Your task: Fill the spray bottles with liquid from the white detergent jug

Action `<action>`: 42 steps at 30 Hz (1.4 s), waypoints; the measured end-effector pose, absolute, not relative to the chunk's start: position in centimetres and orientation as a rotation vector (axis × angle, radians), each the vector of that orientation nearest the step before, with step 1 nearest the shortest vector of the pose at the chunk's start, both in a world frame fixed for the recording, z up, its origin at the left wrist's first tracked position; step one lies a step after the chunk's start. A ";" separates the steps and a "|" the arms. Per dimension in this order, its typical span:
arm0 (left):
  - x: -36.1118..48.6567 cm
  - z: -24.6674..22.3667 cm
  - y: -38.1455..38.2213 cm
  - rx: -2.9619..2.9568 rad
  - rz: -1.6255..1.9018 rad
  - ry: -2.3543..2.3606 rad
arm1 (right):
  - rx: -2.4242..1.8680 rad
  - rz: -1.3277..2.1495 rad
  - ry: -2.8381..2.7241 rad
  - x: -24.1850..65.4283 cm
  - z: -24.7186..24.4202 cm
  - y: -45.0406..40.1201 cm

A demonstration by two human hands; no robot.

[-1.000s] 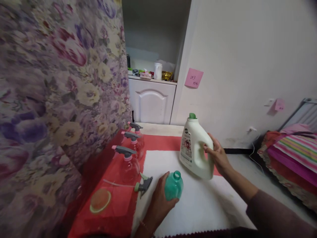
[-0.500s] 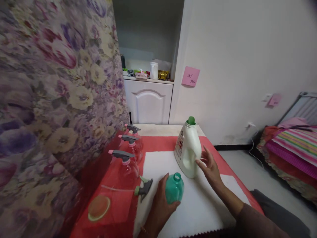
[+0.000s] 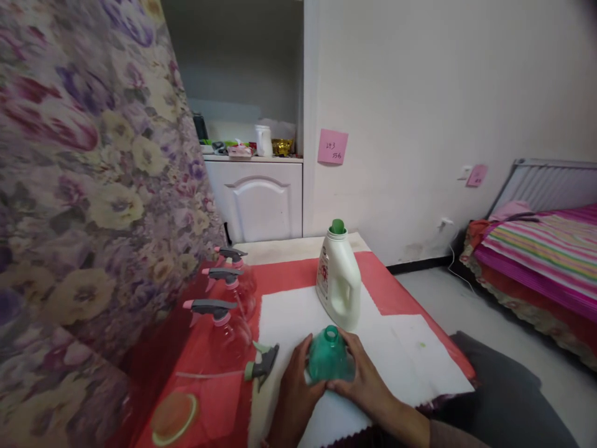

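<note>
1. and here we are at the tabletop (image 3: 298,272), with the green bottle (image 3: 331,359) front and centre, mouth up, between the person's hands.
2. left hand (image 3: 296,386): curled round the bottle's left side, gripping it, thumb across the near face.
3. right hand (image 3: 368,379): matching it on the right, also grasping the bottle, the 2 thumbs nearly meeting in front.
4. just beyond stands the pale jug (image 3: 342,283), upright on the white cloth (image 3: 405,348), handle to the right, a green piece (image 3: 337,226) poking from its neck.
5. over on the left, a grey-and-green spray head (image 3: 263,365) lies by the cloth's left edge, its thin tube (image 3: 212,374) stretching across the red covering (image 3: 382,286).
6. behind it, what a line-up: 3 clear spray bottles (image 3: 228,339) in a row, grey triggers, pink nozzles, all upright.
7. near left corner, a round, pale-rimmed piece (image 3: 175,417) lies on the red; i cannot tell what it is.
</note>
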State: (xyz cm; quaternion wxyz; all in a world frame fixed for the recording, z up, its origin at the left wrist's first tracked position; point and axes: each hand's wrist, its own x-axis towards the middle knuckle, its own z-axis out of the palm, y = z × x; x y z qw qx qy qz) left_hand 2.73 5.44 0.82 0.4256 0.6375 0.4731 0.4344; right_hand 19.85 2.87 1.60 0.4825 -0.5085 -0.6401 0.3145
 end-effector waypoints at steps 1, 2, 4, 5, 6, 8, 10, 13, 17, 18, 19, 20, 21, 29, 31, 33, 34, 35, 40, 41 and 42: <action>2.7 0.7 5.4 1.591 1.075 1.157 | -1.242 0.785 -1.547 20.0 1.4 3.0; 2.7 0.6 5.4 1.594 1.063 1.133 | -1.238 0.805 -1.536 20.2 1.3 3.1; 2.9 0.6 5.3 1.606 1.038 1.106 | -1.226 0.850 -1.516 20.7 1.1 3.3; 2.9 0.7 5.3 1.609 1.025 1.102 | -1.223 0.872 -1.506 20.9 1.1 3.3; 2.9 0.9 5.2 1.613 1.007 1.101 | -1.220 0.891 -1.502 21.1 1.1 3.3; 2.6 1.3 5.1 1.635 0.973 1.102 | -1.217 0.903 -1.503 21.3 1.2 3.2; 1.8 1.9 5.2 1.687 0.963 1.127 | -1.229 0.896 -1.509 21.6 1.6 3.0; -0.4 2.8 5.6 1.843 1.042 1.270 | -1.271 0.880 -1.511 22.4 2.0 2.6; -3.8 3.4 6.1 2.159 1.060 1.636 | -1.328 0.840 -1.499 24.6 2.2 1.7; -4.5 3.4 6.2 2.227 0.989 1.724 | -1.345 0.833 -1.490 25.4 2.1 1.5; -5.0 3.4 6.2 2.279 0.904 1.801 | -1.361 0.826 -1.479 26.1 2.0 1.2; -5.3 3.3 6.2 2.315 0.815 1.869 | -1.373 0.818 -1.467 26.8 1.8 1.0; -5.5 3.3 6.1 2.338 0.735 1.927 | -1.383 0.808 -1.453 27.5 1.7 0.8; -6.0 3.4 5.9 2.300 0.428 2.098 | -1.423 0.734 -1.467 28.6 1.2 0.4; -6.2 3.2 6.0 2.259 0.418 2.098 | -1.432 0.709 -1.477 28.4 1.3 0.4; -6.3 2.9 6.2 2.237 0.432 2.079 | -1.443 0.692 -1.480 28.2 1.3 0.5; -6.4 2.7 6.3 2.235 0.444 2.072 | -1.443 0.688 -1.482 28.2 1.3 0.5; -6.5 2.5 6.4 2.238 0.460 2.071 | -1.437 0.685 -1.484 28.2 1.2 0.5; -6.0 2.4 6.2 2.250 0.544 2.095 | -1.379 0.681 -1.500 28.1 1.0 0.8; -5.7 2.7 5.9 2.246 0.557 2.081 | -1.369 0.676 -1.505 28.1 1.1 0.9; -5.4 3.0 5.7 2.243 0.571 2.065 | -1.360 0.673 -1.512 28.1 1.1 1.0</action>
